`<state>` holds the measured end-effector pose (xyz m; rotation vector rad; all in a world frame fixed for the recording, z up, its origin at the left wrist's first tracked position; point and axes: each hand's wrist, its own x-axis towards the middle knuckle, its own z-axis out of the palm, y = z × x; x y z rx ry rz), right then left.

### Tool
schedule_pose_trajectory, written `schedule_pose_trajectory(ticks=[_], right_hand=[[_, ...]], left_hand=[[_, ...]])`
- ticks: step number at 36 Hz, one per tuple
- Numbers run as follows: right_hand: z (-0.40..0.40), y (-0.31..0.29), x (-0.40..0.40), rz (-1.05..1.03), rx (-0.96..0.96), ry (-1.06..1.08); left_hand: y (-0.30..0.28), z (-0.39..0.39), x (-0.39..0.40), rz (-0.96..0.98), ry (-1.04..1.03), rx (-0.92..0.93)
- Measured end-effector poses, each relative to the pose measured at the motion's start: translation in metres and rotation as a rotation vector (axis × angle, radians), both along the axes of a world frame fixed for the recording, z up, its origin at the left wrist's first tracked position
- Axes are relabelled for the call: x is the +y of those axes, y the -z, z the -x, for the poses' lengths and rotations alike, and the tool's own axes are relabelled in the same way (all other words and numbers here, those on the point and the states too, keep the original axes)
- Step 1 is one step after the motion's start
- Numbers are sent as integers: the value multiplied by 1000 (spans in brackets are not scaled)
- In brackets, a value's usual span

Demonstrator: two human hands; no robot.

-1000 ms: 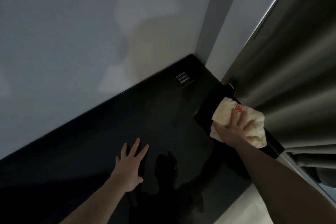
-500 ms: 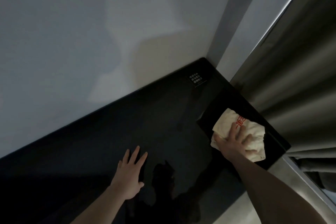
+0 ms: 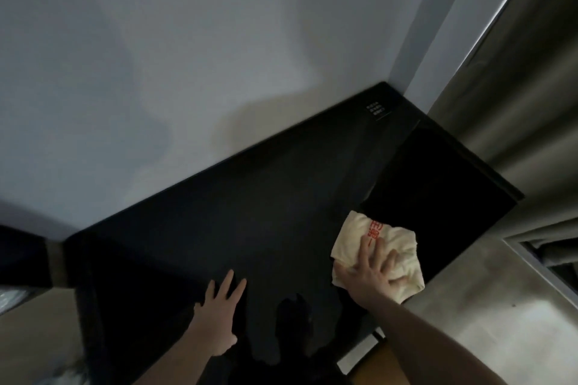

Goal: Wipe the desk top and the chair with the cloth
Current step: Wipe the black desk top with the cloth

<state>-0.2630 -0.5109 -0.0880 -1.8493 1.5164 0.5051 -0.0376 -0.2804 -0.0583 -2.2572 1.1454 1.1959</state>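
My right hand (image 3: pixel 373 275) presses spread fingers (image 3: pixel 364 247) flat on the soft, light cloth (image 3: pixel 380 236); left hand (image 3: pixel 219 316) rests flat, fingers wide, on the slick counter (image 3: pixel 250 212).

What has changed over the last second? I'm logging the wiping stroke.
The right hand has drawn the cloth from the far end of the black desk top, by the curtain, back to its near edge. Nothing was let go. The left hand stays flat on the desk, fingers spread.
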Motion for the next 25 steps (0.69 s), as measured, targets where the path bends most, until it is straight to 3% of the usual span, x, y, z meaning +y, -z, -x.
schedule_pose_trajectory(ticks=[25], right_hand=[[-12,12,-28,108,14,-56]], left_hand=[[15,-5,4,118,-88,63]])
